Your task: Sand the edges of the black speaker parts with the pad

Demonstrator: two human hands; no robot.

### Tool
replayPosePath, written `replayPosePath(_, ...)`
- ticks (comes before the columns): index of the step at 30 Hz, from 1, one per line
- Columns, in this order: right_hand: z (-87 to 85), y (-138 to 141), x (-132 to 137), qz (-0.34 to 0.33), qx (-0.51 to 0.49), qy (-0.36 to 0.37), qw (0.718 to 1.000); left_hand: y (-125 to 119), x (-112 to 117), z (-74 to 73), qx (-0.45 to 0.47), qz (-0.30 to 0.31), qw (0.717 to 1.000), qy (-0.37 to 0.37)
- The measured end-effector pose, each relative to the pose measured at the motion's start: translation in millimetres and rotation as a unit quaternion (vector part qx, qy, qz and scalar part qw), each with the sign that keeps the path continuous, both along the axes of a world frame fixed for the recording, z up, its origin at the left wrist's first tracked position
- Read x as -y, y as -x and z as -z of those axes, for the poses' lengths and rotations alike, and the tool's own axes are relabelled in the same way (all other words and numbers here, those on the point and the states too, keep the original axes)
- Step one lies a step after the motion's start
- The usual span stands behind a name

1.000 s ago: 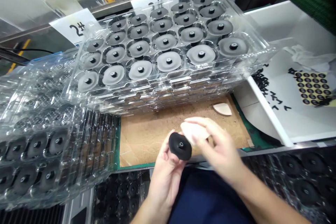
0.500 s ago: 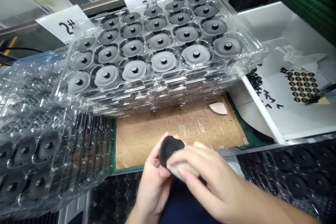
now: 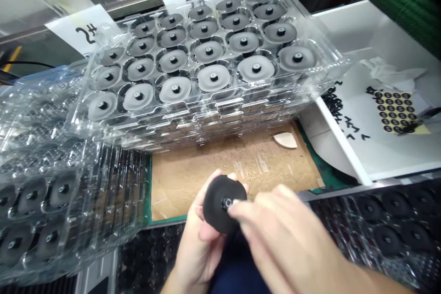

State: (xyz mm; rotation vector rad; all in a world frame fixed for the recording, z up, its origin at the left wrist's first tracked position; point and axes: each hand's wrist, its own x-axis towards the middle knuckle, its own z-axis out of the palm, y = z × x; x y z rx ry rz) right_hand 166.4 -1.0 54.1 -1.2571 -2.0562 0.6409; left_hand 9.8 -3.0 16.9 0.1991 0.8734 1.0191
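Observation:
My left hand [image 3: 201, 234] is closed around the edge of a round black disc [image 3: 220, 202], its flat face turned up and a small hub [image 3: 227, 202] at the centre. Over the disc's right side is my right hand [image 3: 279, 225], blurred by motion, fingers curled together with the tips by the hub. A small pale bit shows at those fingertips; what they hold is too smeared to name. Just beyond both hands lies a brown board [image 3: 206, 170] on a green mat.
Stacked clear plastic trays [image 3: 220, 105] hold several similar discs. More trays [image 3: 41, 147] stand at the left. A white bin [image 3: 361, 165] at the right contains small black pieces [image 3: 334, 103] and a sheet of round stickers [image 3: 395, 111]. A pale wedge-shaped piece [image 3: 285, 140] rests on the board.
The disc has turned more face-up, baring its hub. My right fingers have shifted up towards the hub, and the pale pad they were pressing on the disc's lower edge is now out of sight.

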Motion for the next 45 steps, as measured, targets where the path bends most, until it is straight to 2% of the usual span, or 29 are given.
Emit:
replayPosePath(3, -3.2, 2.2, -5.1, -0.065, -0.038, 0.048, 0.996, 1.9, 1.1, -0.6, -0.015, 0.018, 1.000, 0.014)
replayPosePath(5, -4.6, 0.7, -8.7, -0.073, -0.050, 0.096, 0.991, 3.3, 2.2, -1.0, -0.026, -0.001, 1.000, 0.015)
replayPosePath(8, -3.5, -0.5, -9.8, -0.051, -0.064, 0.095, 0.992, 2.5, 3.2, -1.5, -0.014, -0.024, 0.999, 0.020)
replayPosePath(11, 3.6, -2.5, -7.9, -0.073, -0.098, 0.093, 0.988, 0.8, 2.3, -0.5, -0.001, -0.025, 0.999, 0.025)
replayPosePath(13, 12.7, -8.1, -7.8, -0.040, -0.112, 0.116, 0.986, 1.6, 0.5, 1.4, -0.002, -0.032, 0.999, 0.023)
replayPosePath(16, 31.2, -21.1, -8.3, 0.101, -0.123, 0.174, 0.972, 5.6, -3.0, 5.3, -0.003, -0.042, 0.999, 0.025)
replayPosePath(18, 43.9, -27.1, -6.0, 0.161, -0.132, 0.218, 0.953, 7.9, -4.8, 7.7, 0.001, -0.051, 0.998, 0.033)
replayPosePath(23, 66.7, -18.1, 10.4, 0.105, -0.143, 0.304, 0.936, 7.1, -4.6, 11.0, 0.002, -0.068, 0.997, 0.026)
replayPosePath(27, 72.7, -8.5, 16.4, 0.109, -0.157, 0.330, 0.925, 6.3, -4.0, 11.2, -0.008, -0.066, 0.997, 0.027)
replayPosePath(29, 69.9, -8.7, 13.1, 0.120, -0.164, 0.316, 0.926, 6.5, -4.7, 11.8, -0.008, -0.059, 0.998, 0.023)
replayPosePath(32, 56.3, -7.9, 3.7, 0.128, -0.172, 0.264, 0.940, 3.9, -5.9, 13.7, -0.003, -0.054, 0.998, 0.013)
replayPosePath(35, 37.3, 1.4, -6.0, 0.096, -0.166, 0.137, 0.972, -2.0, -4.1, 14.9, -0.003, -0.061, 0.998, 0.008)
replayPosePath(37, 27.0, 9.1, -10.6, 0.059, -0.142, 0.040, 0.987, -4.4, -1.0, 14.8, -0.011, -0.042, 0.999, 0.025)
replayPosePath(38, 23.2, 11.7, -12.5, 0.031, -0.127, 0.020, 0.991, -4.5, 0.7, 14.6, -0.016, -0.030, 0.999, 0.038)
replayPosePath(39, 20.2, 13.2, -14.3, -0.002, -0.111, 0.028, 0.993, -4.1, 2.1, 14.3, -0.020, -0.021, 0.998, 0.049)
replayPosePath(42, 14.8, 14.0, -20.5, -0.106, -0.065, 0.138, 0.983, -2.5, 3.5, 13.4, -0.029, -0.027, 0.997, 0.067)
replayPosePath(43, 13.9, 14.6, -22.9, -0.114, -0.056, 0.148, 0.981, -2.8, 2.9, 12.8, -0.031, -0.029, 0.997, 0.070)
replayPosePath(45, 12.9, 17.5, -26.5, -0.068, -0.050, 0.099, 0.992, -4.3, 0.8, 11.1, -0.036, -0.020, 0.997, 0.070)
